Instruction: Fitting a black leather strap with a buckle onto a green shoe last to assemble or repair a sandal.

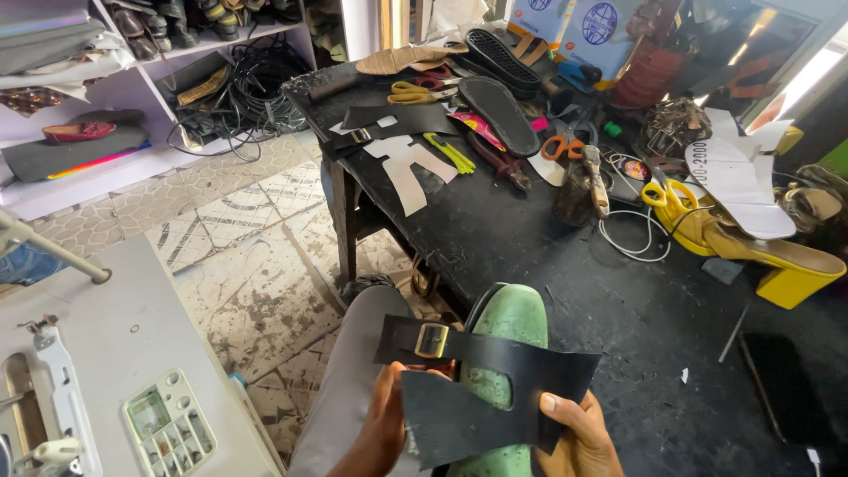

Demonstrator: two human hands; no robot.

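Note:
Both hands hold a black leather shoe upper [477,389] with a strap and a brass buckle [432,340] at the bottom centre. My left hand [382,424] grips its left lower edge, fingers tucked under the leather. My right hand [579,433] pinches the right edge, thumb on top. The leather lies draped over a green shoe last [512,318] that rests upright between the hands, toe pointing away, over my grey-trousered knee [362,353].
A black worktable [530,238] carries soles, paper patterns, orange and yellow scissors [669,194], a hammer [594,177], a white cable and a yellow heeled sandal [777,261]. A white sewing machine [106,371] stands at the left. Shelves with shoes line the back left over a tiled floor.

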